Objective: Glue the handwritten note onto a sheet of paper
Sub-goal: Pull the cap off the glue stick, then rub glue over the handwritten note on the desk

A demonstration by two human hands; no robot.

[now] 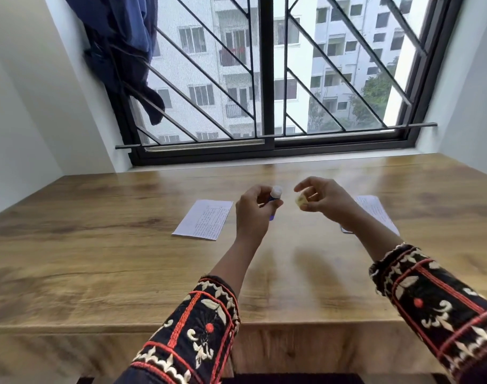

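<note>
My left hand (252, 214) grips a glue stick (274, 194) with a blue body and a whitish top, held upright above the wooden table (98, 259). A short way to its right, my right hand (324, 202) pinches a small yellowish cap (301, 201) in its fingers. A white sheet with handwritten lines and a table, the note (205, 219), lies flat on the table left of my left hand. A second white sheet (376, 210) with faint writing lies to the right, partly hidden behind my right wrist.
The table runs up to a barred window (267, 79) at the back. Dark blue cloth (120, 45) hangs at the window's left side. White walls close in on both sides. A thin dark edge (346, 231) shows under my right wrist.
</note>
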